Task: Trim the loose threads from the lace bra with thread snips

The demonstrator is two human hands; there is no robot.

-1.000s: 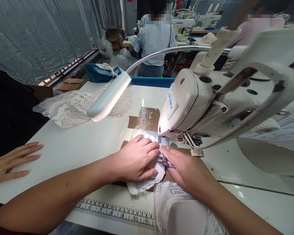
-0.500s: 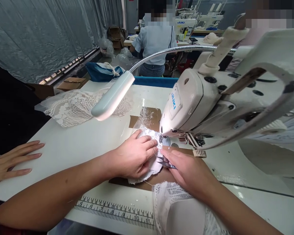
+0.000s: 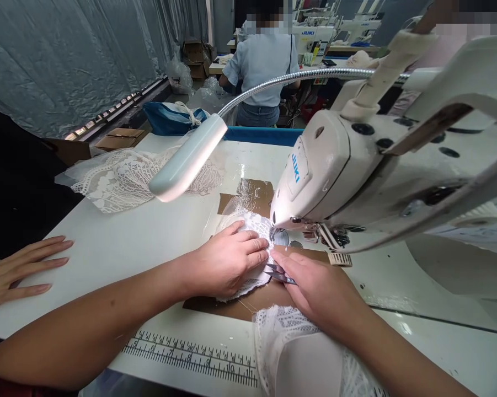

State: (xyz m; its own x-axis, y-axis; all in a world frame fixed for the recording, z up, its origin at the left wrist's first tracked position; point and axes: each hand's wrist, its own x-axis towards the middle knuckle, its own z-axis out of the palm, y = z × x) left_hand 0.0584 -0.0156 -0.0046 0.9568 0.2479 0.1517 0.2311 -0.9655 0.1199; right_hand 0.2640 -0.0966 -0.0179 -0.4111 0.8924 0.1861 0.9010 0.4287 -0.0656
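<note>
My left hand (image 3: pixel 234 262) lies flat on a white lace piece (image 3: pixel 254 221), its fingers stretched toward the sewing machine's needle area. The lace piece reaches the presser foot of the sewing machine (image 3: pixel 314 171); the needle itself is hard to make out. In my right hand (image 3: pixel 314 281) is a pair of thread snips (image 3: pixel 282 274), their blades pointing left over the lace. The right fingertips rest at the lace's right edge, close to the left fingers. A second white lace piece with a smooth cup (image 3: pixel 308 364) lies below my right wrist.
Brown cardboard (image 3: pixel 227 307) lies under the work. A lamp (image 3: pixel 190 157) on a bent metal neck hangs over the table. More lace (image 3: pixel 119 176) lies at the back left. Another person's hand (image 3: pixel 28 270) rests on the left; a seated person (image 3: pixel 260 71) is ahead.
The lace piece under my left hand has slid forward, so more of it shows beyond the fingers. Both hands stay nearly in place. The view has shifted slightly.
</note>
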